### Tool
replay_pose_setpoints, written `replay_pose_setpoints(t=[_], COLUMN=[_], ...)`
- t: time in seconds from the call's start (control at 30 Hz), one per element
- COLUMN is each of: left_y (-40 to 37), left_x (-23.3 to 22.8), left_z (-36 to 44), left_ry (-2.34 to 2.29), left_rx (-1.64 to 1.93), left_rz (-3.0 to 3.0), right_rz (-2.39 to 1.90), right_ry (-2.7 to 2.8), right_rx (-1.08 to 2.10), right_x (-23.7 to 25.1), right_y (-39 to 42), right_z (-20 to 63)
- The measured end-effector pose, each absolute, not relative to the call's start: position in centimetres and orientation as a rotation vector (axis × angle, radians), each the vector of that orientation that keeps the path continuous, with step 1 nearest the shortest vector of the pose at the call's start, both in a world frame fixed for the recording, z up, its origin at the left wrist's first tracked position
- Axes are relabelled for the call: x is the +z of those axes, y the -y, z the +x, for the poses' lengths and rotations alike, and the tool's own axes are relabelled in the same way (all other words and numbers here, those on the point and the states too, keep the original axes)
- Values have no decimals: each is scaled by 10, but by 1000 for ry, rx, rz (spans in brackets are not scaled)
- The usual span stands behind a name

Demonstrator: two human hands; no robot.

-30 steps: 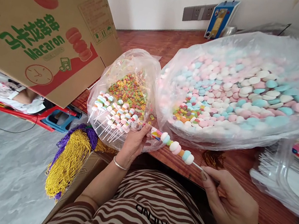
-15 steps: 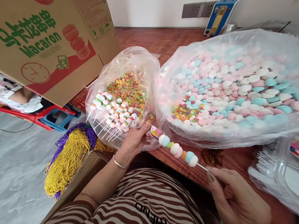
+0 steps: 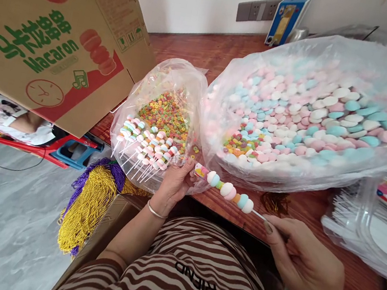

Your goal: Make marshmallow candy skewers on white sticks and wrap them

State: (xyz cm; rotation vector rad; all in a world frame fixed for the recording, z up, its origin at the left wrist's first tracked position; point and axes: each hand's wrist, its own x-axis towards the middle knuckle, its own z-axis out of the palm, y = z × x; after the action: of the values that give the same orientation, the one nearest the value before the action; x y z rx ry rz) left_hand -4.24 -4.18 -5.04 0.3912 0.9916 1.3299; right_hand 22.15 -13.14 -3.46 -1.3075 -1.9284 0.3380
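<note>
My right hand [image 3: 302,262] pinches the bare end of a white stick. The candy skewer [image 3: 229,192] on it carries white, blue and pink marshmallow discs with small cereal rings between them. My left hand [image 3: 174,181] grips the skewer's top end at a pink decorated piece. Both hands hover at the table's front edge. Just left of my left hand, several finished skewers [image 3: 144,147] lie in a small plastic bag of coloured cereal rings [image 3: 167,111]. A large clear bag of pastel marshmallows [image 3: 307,109] lies behind the skewer.
A tilted Macaron cardboard box [image 3: 56,33] hangs over the table's left end. Gold and purple bead strings [image 3: 91,202] drape below the table edge. Clear plastic packaging [image 3: 376,225] is stacked at right. A blue device [image 3: 285,19] stands by the wall sockets. The wooden table [image 3: 201,52] shows behind the bags.
The skewer has shifted slightly between my hands, and the beads sit closer together on the stick. Both hands keep their grip.
</note>
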Motion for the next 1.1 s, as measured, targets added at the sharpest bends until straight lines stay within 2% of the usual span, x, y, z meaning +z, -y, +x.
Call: replay_pose_setpoints(t=[0.13,0.23,0.9,1.1], left_y=[42,42,49,49], left_x=[-52,-50,-47,-51], left_z=[-39,-39,-29,-19], left_ry=[-1022,-1052,-941,-985], left_rx=[1343,1335,1235,1323], left_rz=[390,391,223,230], right_rz=[-1166,-1064,-1138,-1076], right_ry=[1984,2021,1944,2017], right_rx=[-6,-130,-359,-429], right_x=[-34,-31,-35,-34], right_y=[129,127,131,137], right_z=[221,221,210,207])
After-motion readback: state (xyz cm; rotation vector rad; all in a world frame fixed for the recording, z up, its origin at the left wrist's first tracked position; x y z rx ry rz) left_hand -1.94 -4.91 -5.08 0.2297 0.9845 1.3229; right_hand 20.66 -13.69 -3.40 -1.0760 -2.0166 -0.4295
